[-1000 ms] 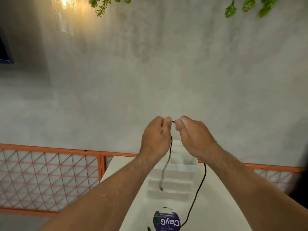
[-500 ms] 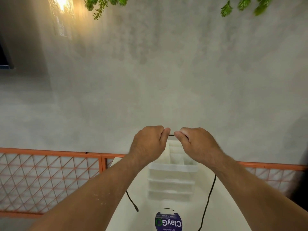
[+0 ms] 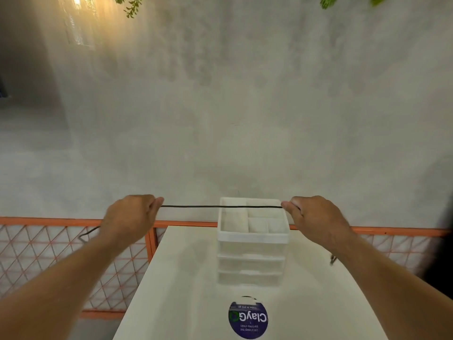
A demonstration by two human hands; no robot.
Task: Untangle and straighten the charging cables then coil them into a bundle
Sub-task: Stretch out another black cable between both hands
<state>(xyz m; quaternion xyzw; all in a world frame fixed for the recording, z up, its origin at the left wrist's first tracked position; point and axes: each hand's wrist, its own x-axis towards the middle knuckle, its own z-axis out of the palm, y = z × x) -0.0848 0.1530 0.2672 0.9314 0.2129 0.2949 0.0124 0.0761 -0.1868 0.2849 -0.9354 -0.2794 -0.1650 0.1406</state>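
Both hands have drawn wide apart since a moment ago, when they nearly touched in front of me. Now my left hand (image 3: 130, 217) pinches the black charging cable (image 3: 220, 206) between thumb and curled fingers, and my right hand (image 3: 316, 217) pinches it the same way on the other side. Between them the cable runs taut and nearly level, held in the air and crossing in front of the top of the white drawer organizer (image 3: 252, 241). One loose end trails out past my left wrist, over the orange railing (image 3: 49, 220); a short dark bit shows below my right forearm, blurred. The organizer stands on the white table (image 3: 191, 290), with open compartments on top and drawers below. Near the table's front edge sits a round blue ClayGo label (image 3: 248, 319). A grey wall (image 3: 245, 106) fills the background, with a glowing lamp (image 3: 78, 20) high on the left.
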